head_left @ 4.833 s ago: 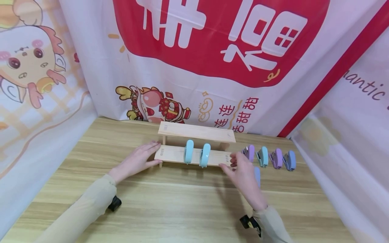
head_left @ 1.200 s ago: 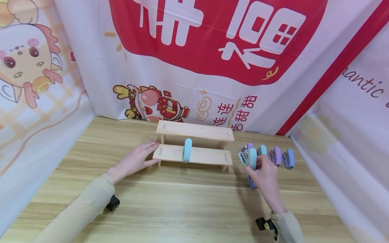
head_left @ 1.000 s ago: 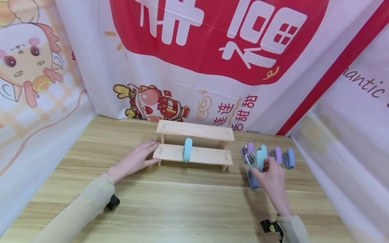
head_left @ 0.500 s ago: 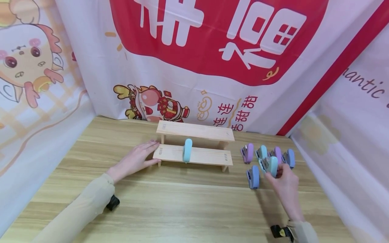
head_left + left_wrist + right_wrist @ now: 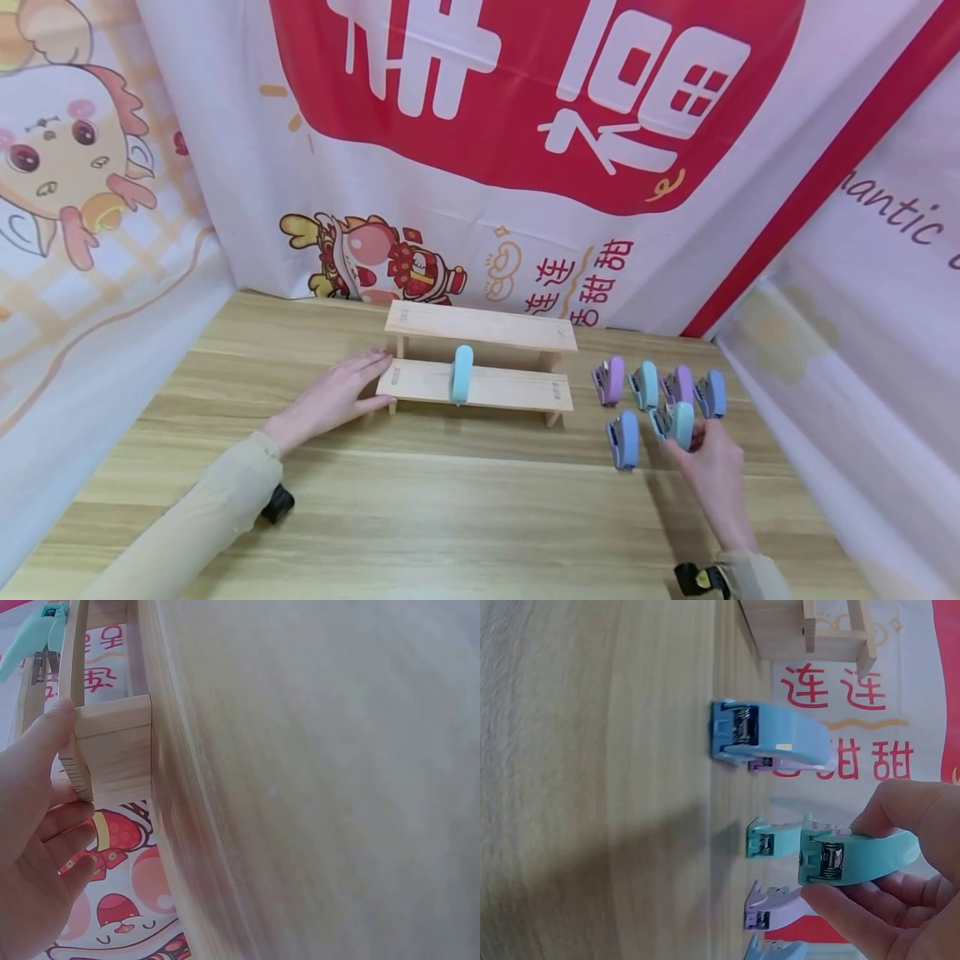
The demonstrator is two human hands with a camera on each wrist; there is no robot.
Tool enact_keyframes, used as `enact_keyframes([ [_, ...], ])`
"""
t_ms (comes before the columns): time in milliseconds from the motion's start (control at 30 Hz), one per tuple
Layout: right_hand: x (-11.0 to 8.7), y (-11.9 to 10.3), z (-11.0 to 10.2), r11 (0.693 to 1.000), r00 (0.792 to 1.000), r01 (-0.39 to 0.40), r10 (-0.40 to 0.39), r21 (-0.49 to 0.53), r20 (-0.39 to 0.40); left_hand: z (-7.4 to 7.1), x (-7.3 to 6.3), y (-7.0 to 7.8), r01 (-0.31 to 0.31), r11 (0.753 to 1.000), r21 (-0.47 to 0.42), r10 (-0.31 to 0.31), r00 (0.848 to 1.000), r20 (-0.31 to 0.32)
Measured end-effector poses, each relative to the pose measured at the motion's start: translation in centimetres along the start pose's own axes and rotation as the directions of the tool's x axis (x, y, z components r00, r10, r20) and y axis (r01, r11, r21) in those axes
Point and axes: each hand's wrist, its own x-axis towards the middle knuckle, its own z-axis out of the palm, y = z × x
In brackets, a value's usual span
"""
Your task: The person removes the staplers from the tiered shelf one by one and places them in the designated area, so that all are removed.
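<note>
My right hand [image 5: 714,473] pinches a teal mini stapler [image 5: 681,426] between thumb and fingers. In the right wrist view this stapler [image 5: 870,857] is held upright, its base a little off the tabletop. My left hand [image 5: 336,398] grips the left end of a two-step wooden shelf [image 5: 517,385], thumb at the front edge and fingers toward the back. Another teal stapler [image 5: 462,375] stands on the lower step, left of its middle. Just left of the held one, a blue stapler [image 5: 624,439] stands on the table.
Behind the held stapler runs a row on the table: a purple stapler [image 5: 609,381], a teal stapler [image 5: 643,385], a second purple stapler [image 5: 678,385] and a blue stapler [image 5: 711,394]. Printed cloth [image 5: 480,192] hangs along the table's back and sides.
One teal stapler has left the lower step in my right hand. It has travelled right, past the front blue stapler, and come lower. The left hand stays at the shelf's end.
</note>
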Motion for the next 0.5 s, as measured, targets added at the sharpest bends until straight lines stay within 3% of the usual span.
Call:
enact_keyframes([
  [500, 0.3, 1.5, 0.4, 0.998, 0.990, -0.049, 0.052, -0.025, 0.127, 0.0, 0.0, 0.1, 0.003, 1.000, 0.002, -0.003, 1.000, 0.002],
])
